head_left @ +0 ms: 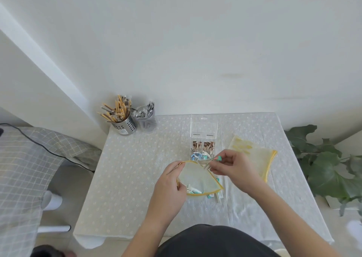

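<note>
Seen from the head camera, a person is loading a yellow-trimmed mesh pouch [197,178] over the middle of the cloth-covered bench [127,168], just in front of an open clear box [203,137] of small sachets. The risk here appears to be a missed mouth. The pouch is soft, and its rim is sagging between the two hands, so the green-tipped packet [212,159] could be catching on the trim or sliding down outside the mesh to join the loose packets [215,194] lying beneath the pouch's near right corner. A slackening grip on the rim could also be letting the opening fold flat, and a tilt might be spilling the few pieces showing through the mesh near the bottom. The left hand [172,180] is gripping the pouch's left edge, its fingers [176,166] curled narrowly around the trim near the top corner. The right hand [233,165] is pinching the packet at the pouch's upper rim, its fingers [217,166] drawn close together, with almost no gap showing. A second pouch [254,155] is lying flat just beyond it, to the right.
</note>
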The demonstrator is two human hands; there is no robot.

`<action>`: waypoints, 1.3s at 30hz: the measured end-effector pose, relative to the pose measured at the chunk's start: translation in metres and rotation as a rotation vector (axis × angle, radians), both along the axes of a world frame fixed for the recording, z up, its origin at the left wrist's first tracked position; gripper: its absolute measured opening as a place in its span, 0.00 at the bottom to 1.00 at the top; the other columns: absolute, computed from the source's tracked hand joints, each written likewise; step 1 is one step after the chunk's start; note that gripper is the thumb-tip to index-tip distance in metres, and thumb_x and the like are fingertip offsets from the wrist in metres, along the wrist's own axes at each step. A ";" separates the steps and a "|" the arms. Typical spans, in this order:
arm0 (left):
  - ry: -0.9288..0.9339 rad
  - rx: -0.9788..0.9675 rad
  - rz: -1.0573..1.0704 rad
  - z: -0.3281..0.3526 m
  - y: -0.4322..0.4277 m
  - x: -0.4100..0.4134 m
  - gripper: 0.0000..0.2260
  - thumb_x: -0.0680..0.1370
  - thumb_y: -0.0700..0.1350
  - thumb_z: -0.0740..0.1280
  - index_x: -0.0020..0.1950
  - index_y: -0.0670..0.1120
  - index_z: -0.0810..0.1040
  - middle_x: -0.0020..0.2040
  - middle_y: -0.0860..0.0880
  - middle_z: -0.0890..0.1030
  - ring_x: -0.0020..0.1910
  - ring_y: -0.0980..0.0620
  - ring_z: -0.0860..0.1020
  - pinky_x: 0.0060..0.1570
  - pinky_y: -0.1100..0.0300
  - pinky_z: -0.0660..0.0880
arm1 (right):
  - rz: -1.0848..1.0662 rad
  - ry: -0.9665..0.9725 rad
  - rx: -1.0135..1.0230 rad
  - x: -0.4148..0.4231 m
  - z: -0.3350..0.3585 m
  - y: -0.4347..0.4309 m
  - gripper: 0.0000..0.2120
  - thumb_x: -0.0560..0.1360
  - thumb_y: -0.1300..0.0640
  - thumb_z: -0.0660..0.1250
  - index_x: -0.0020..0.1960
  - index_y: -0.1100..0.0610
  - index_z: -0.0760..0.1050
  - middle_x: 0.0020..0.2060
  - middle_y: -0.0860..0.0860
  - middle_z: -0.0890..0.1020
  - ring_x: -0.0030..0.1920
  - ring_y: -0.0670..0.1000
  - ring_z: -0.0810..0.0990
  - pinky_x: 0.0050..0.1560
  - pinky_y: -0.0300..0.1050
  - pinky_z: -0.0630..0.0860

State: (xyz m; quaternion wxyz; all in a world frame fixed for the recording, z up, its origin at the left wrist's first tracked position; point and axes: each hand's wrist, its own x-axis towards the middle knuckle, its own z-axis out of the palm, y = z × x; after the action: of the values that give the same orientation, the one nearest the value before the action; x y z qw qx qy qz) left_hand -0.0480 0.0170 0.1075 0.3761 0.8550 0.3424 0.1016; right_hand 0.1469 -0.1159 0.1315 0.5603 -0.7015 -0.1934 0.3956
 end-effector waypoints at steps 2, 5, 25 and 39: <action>0.014 -0.003 0.012 -0.002 0.001 -0.001 0.26 0.81 0.34 0.64 0.77 0.50 0.75 0.74 0.65 0.70 0.71 0.64 0.71 0.70 0.58 0.75 | -0.020 -0.050 -0.017 0.013 -0.001 0.001 0.06 0.75 0.63 0.76 0.46 0.66 0.82 0.40 0.62 0.86 0.41 0.57 0.87 0.50 0.52 0.85; 0.028 -0.024 0.031 -0.004 0.003 -0.003 0.26 0.81 0.34 0.64 0.78 0.50 0.75 0.74 0.66 0.70 0.72 0.65 0.70 0.71 0.58 0.75 | -0.067 -0.216 -0.137 0.032 -0.004 0.007 0.05 0.75 0.58 0.77 0.44 0.58 0.84 0.38 0.55 0.86 0.37 0.53 0.87 0.43 0.45 0.84; 0.091 -0.090 0.094 -0.016 0.016 -0.011 0.26 0.82 0.35 0.62 0.79 0.52 0.73 0.75 0.65 0.69 0.75 0.63 0.69 0.71 0.59 0.75 | 0.345 -0.777 -0.834 0.076 -0.108 0.083 0.08 0.77 0.48 0.70 0.52 0.50 0.81 0.49 0.49 0.83 0.45 0.54 0.83 0.38 0.44 0.77; 0.096 -0.126 0.107 -0.024 0.015 -0.012 0.27 0.81 0.34 0.63 0.79 0.51 0.74 0.75 0.65 0.70 0.74 0.62 0.70 0.70 0.58 0.76 | 0.367 -0.879 -1.020 0.062 -0.119 0.098 0.20 0.77 0.50 0.69 0.30 0.54 0.67 0.28 0.48 0.75 0.30 0.53 0.78 0.29 0.39 0.70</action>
State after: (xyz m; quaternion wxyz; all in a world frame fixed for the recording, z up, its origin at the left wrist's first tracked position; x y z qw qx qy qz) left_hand -0.0599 0.0317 0.0833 0.4066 0.8139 0.4108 0.0588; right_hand 0.2090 -0.0181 0.0129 -0.0453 -0.9281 -0.3077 0.2047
